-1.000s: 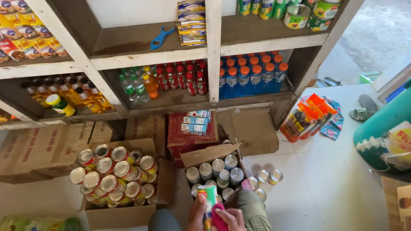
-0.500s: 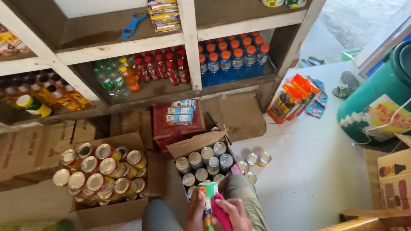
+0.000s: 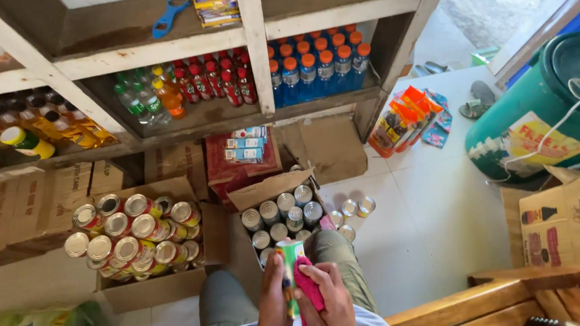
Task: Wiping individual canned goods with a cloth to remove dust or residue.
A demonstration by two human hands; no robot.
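A green and white metal can (image 3: pixel 290 270) stood upright low in the middle of the view, over the person's lap, held between both hands. The left hand (image 3: pixel 273 303) wrapped its side, the grip pinching the can between thumb and fingers. The right hand (image 3: pixel 330 305) pressed a bright pink cloth (image 3: pixel 308 288) flat against the can's other side, its grip closed on cloth and can together.

Just beyond the can, an open brown cardboard box of silver-topped cans (image 3: pixel 283 216) sat on the pale tiled floor (image 3: pixel 421 211), touching the person's grey-trousered knee (image 3: pixel 338 253). A few loose silver cans (image 3: pixel 357 211) stood beside it on the floor. To the left, a second open cardboard box, heaped with cans lying on their sides (image 3: pixel 134 234), stood near.

Behind them rose a white-edged wooden shelf unit (image 3: pixel 256 53) holding blue bottles with orange caps (image 3: pixel 316 67), red bottles (image 3: pixel 215 78) and green and orange ones (image 3: pixel 150 97). A red carton (image 3: pixel 240 160) rested under the lowest shelf. To the right stood a large green plastic barrel (image 3: pixel 548 112), well apart, and a wooden bench (image 3: pixel 496 310) lay close to the person's right side.
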